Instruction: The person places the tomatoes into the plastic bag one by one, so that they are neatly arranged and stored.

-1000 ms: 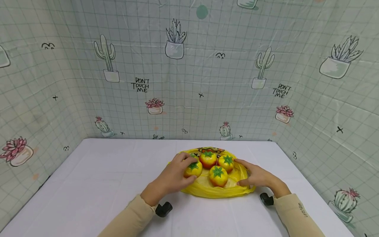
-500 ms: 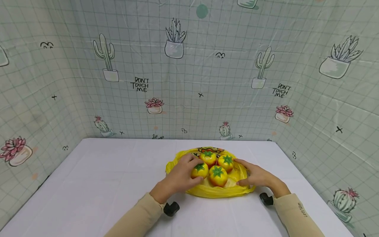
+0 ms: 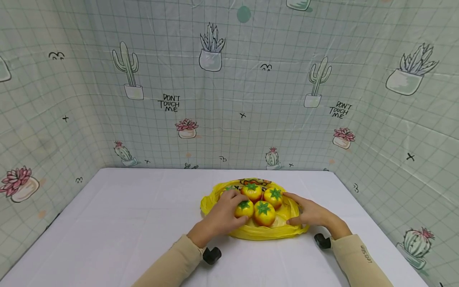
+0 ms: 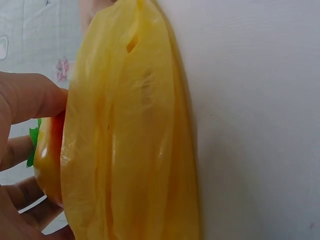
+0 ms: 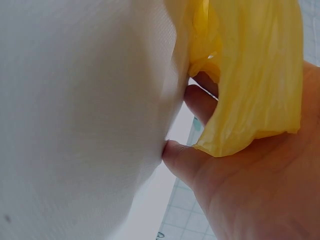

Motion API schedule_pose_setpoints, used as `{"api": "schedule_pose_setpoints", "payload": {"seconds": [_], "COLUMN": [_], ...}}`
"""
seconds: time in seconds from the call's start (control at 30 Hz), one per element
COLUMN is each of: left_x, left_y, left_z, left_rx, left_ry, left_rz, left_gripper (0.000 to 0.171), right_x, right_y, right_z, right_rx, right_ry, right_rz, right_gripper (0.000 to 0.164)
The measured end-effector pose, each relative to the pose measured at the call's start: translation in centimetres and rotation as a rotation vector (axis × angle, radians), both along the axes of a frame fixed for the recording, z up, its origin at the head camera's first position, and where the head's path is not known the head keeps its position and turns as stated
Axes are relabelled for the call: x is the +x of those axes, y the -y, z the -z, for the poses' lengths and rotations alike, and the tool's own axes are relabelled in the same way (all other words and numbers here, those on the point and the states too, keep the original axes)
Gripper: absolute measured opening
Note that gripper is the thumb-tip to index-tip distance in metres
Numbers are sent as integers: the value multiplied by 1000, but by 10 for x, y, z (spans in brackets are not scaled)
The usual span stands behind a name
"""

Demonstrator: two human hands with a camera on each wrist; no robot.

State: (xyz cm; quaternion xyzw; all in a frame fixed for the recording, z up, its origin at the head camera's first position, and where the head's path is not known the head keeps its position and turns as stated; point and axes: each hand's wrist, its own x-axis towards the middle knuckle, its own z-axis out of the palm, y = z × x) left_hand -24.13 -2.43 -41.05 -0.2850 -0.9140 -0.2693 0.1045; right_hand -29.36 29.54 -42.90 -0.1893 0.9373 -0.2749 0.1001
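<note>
A yellow plastic bag [image 3: 258,234] lies spread on the table with its opening up and several yellow-red toy tomatoes with green leaf tops in it. My left hand [image 3: 223,215] grips the front-left tomato [image 3: 245,209], its thumb in front and fingers behind. In the left wrist view, the bag's wall hides part of that tomato [image 4: 47,150]. My right hand [image 3: 311,211] rests over the bag's right edge, thumb and fingers spread apart, a fingertip beside the right tomato [image 3: 273,197]. The right wrist view has the bag [image 5: 250,75] draped before the palm, hiding much of the fingers.
Inside the bag, one tomato [image 3: 264,213] sits at the front, another [image 3: 252,192] at the back, and a partly hidden one [image 3: 230,189] behind my left hand. A white cloth covers the table [image 3: 143,223]. A patterned curtain [image 3: 233,99] encloses the back and sides.
My left hand has moved to the right with its tomato, which now sits close beside the front tomato. More of the bag's left edge shows. The right hand stays in place.
</note>
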Motion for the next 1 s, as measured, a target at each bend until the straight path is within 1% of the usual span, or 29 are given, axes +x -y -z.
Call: {"api": "schedule_pose_setpoints", "payload": {"seconds": [0.37,0.63,1.0], "left_x": [-3,-2,-2], "left_y": [-2,-3,-3], "left_z": [6,10,11], "left_rx": [54,60,53], "left_ry": [12,67,69], "left_rz": [-2,-21,-13], "left_gripper": [43,43,43], "right_x": [-1,0,-1], "right_y": [-1,-1,-1], "right_z": [0,1,1], "right_rx": [-7,-19,-7], "right_ry": [6,21,17], "right_rz": [1,3,2], "right_gripper": [96,96,96]}}
